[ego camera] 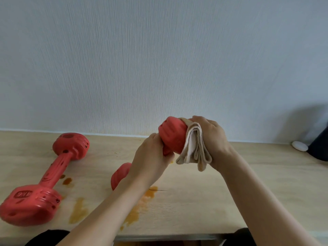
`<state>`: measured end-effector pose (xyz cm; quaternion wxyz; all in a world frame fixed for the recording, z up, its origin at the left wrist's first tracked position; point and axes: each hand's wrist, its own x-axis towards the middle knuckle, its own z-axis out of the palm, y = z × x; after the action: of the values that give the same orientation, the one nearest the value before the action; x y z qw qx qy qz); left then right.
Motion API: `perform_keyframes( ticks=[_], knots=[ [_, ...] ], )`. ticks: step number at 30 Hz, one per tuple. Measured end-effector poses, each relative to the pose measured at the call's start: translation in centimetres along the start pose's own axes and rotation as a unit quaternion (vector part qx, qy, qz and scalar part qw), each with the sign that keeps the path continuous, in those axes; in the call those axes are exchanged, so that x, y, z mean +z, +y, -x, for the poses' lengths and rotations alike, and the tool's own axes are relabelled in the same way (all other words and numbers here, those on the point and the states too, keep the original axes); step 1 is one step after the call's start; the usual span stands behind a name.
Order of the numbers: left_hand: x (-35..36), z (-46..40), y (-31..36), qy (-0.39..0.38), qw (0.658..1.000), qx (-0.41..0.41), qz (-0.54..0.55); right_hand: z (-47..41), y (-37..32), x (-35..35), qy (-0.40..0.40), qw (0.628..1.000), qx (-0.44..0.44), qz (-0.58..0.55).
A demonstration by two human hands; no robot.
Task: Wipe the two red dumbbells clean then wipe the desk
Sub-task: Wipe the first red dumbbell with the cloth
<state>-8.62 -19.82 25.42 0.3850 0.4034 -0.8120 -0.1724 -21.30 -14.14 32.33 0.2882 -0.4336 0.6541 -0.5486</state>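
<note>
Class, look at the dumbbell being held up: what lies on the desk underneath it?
Under the held dumbbell, orange stains smear the desk. The left hand and forearm cover part of the stains, so their full extent cannot be seen.

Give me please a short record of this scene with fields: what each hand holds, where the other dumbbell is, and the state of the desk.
left hand: left hand grips the handle of the lifted red plastic dumbbell
right hand: right hand presses a folded beige cloth on that dumbbell's upper head
other dumbbell: second red dumbbell lies on the desk, left side, with dark spots
desk: light wooden desk has orange stains
</note>
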Motion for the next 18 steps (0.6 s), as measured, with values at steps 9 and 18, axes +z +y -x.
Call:
perform_keyframes(
  ticks=[9, 18],
  knots=[
    [0.9, -1.9, 0.2, -0.01, 0.999, -0.038, 0.027, 0.1, 0.7, -0.8, 0.031, 0.999, -0.027, 0.021],
    [-0.7, -4.0, -3.1, -0.037, 0.982, -0.148, 0.108, -0.3, -0.5, -1.6, 0.055, 0.989, -0.079, -0.108]
  ],
)
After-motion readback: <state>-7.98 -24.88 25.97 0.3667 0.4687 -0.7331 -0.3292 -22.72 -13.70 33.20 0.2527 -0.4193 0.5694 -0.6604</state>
